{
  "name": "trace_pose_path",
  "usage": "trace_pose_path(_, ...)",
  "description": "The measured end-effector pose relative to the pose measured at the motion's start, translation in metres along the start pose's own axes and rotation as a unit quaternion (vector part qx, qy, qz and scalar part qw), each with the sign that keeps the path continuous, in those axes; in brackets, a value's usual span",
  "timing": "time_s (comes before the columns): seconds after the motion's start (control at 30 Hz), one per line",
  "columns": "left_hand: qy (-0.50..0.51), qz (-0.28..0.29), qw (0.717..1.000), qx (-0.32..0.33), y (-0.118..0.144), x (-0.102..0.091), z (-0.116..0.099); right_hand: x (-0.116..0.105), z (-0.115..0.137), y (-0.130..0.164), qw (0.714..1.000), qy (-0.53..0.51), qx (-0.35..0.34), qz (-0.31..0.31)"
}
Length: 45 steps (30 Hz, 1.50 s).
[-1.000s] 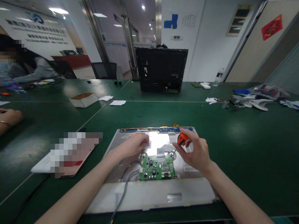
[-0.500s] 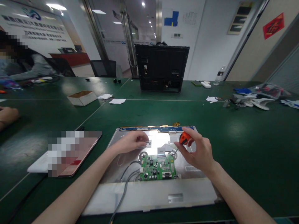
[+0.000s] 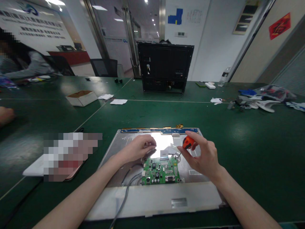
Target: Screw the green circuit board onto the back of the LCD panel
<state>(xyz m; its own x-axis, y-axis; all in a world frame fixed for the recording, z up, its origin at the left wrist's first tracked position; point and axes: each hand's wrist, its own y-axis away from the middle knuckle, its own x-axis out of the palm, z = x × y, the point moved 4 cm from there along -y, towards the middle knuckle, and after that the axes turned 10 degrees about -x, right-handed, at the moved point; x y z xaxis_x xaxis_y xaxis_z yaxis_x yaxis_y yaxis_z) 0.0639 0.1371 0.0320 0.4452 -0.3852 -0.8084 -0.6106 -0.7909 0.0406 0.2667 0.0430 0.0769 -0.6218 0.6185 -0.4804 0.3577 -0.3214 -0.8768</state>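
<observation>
Panel: the metal-backed screen panel (image 3: 133, 197) lies flat at the near edge of the green table (image 3: 250, 143), its pale strip toward us and a blue strip along its far edge.
Board: the green circuit board (image 3: 160, 171) sits near the middle of the panel, with grey cables (image 3: 126, 190) running from its left side toward the near edge.
Right hand: our right hand (image 3: 203, 157) is closed around a small screwdriver with an orange handle (image 3: 188, 142); the thin shaft slants down to the far right corner of the board. Whether the tip sits in a screw, we cannot tell.
Left hand: our left hand (image 3: 138, 147) rests curled on the bare metal just beyond the board's far left corner, fingertips down, holding nothing that we can see.
Risk: we judge the tip could slip off a screw and scratch the board or cut the flat ribbon (image 3: 166, 149) just beside it, since the shaft stands at a slant. A loosened screw could also roll under the board.
Left edge: a flat pale tablet-like thing (image 3: 33, 167) lies near the panel, partly blurred.
Far side: a cardboard box (image 3: 81, 97), paper scraps (image 3: 118, 101), a black monitor shell (image 3: 165, 66) standing upright, a water bottle (image 3: 224, 77), and loose parts (image 3: 262, 98) at the far right.
Others: a person's sleeve (image 3: 30, 68) shows at the far left.
</observation>
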Motion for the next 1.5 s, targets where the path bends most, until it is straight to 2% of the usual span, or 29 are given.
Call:
trace_pose_path(0.37, 0.070, 0.049, 0.996, 0.035, 0.014, 0.005, -0.044, -0.003, -0.002, 0.001, 1.000, 0.028, 0.007, -0.012)
trace_pose_path(0.53, 0.062, 0.089, 0.990, 0.094, 0.023, 0.019, -0.073, -0.003, -0.007, 0.001, 1.000, 0.005, 0.022, -0.020)
trace_pose_path(0.67, 0.035, 0.120, 0.982, 0.144, 0.026, 0.037, -0.088, -0.002, -0.008, 0.003, 0.999, 0.019, 0.022, -0.018)
trace_pose_path(0.83, -0.094, 0.020, 0.978, 0.186, 0.035, 0.060, -0.096, 0.000, -0.009, 0.005, 0.999, 0.027, 0.024, -0.016)
trace_pose_path(1.03, -0.146, -0.065, 0.972, 0.173, 0.041, 0.071, -0.092, -0.001, -0.009, 0.006, 0.999, 0.024, 0.024, -0.007)
trace_pose_path(1.2, -0.176, -0.093, 0.967, 0.157, 0.042, 0.073, -0.090, 0.000, -0.006, 0.005, 1.000, 0.020, 0.016, -0.001)
trace_pose_path(1.5, -0.193, -0.104, 0.962, 0.162, 0.041, 0.078, -0.091, 0.001, -0.005, 0.006, 0.999, 0.036, 0.016, 0.001)
